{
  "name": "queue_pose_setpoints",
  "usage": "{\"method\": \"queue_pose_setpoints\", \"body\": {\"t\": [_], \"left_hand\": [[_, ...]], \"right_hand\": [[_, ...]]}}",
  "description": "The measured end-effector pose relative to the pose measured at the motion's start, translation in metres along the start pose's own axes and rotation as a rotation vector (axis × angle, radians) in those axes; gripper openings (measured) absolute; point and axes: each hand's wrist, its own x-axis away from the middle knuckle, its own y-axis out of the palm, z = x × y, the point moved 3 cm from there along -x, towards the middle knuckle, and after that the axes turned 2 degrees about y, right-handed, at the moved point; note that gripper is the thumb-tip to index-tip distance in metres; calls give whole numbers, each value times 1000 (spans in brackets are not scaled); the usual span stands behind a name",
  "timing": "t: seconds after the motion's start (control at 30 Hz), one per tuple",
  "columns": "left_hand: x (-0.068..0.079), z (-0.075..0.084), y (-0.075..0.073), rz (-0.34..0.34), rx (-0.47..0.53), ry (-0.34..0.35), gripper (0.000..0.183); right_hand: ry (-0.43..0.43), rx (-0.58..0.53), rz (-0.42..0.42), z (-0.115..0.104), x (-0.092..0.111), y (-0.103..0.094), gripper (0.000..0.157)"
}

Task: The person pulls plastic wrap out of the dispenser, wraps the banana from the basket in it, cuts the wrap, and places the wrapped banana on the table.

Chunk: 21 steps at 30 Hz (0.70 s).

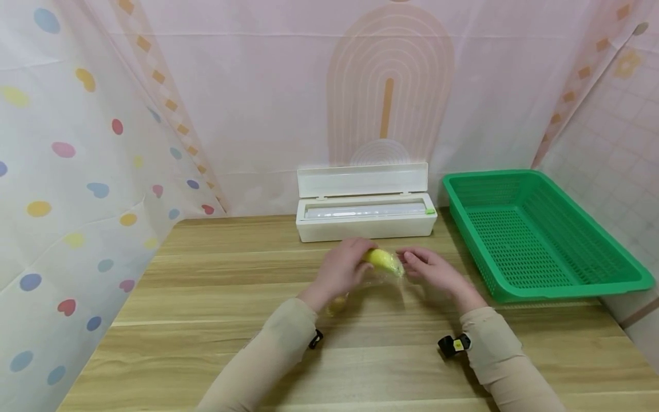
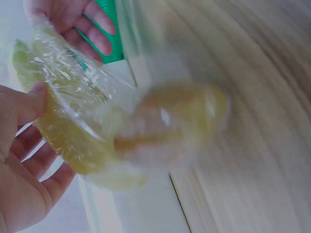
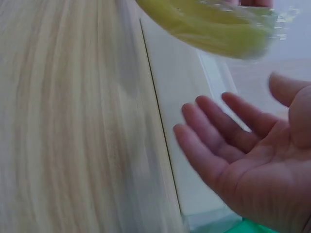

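Observation:
My left hand (image 1: 342, 266) grips a yellow banana (image 1: 383, 260) wrapped in clear cling film, held above the table in front of the white box. In the left wrist view, thumb and fingers pinch the wrapped banana (image 2: 63, 131) from either side, and the film (image 2: 87, 87) looks crinkled and shiny. Beyond it shows a blurred, yellow-brown curved thing (image 2: 204, 111), also seen under the left wrist in the head view; its kind cannot be made out. My right hand (image 1: 432, 268) is beside the banana's tip with relaxed fingers, palm showing and bare in the right wrist view.
At the back of the wooden table (image 1: 206, 320) stands a white cling film dispenser box (image 1: 365, 229), lid up, with a clear roll inside. A green plastic basket (image 1: 468, 234) sits at the right. Patterned cloth curtains (image 1: 257, 103) close off the back and sides.

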Motion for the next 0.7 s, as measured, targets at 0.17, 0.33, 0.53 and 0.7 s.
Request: {"method": "queue_pose_setpoints", "body": {"t": [0.17, 0.33, 0.53, 0.7], "left_hand": [[5, -6, -8, 96, 133, -41, 34], [10, -14, -9, 151, 292, -129, 35], [15, -22, -7, 204, 519, -229, 35], [18, -25, -4, 202, 610, -265, 35]], "right_hand": [[-122, -29, -10, -8, 0, 4, 59], [-206, -25, -45, -14, 1, 8, 59], [-200, 33, -27, -16, -4, 18, 67], [-217, 39, 10, -20, -10, 28, 66]]}}
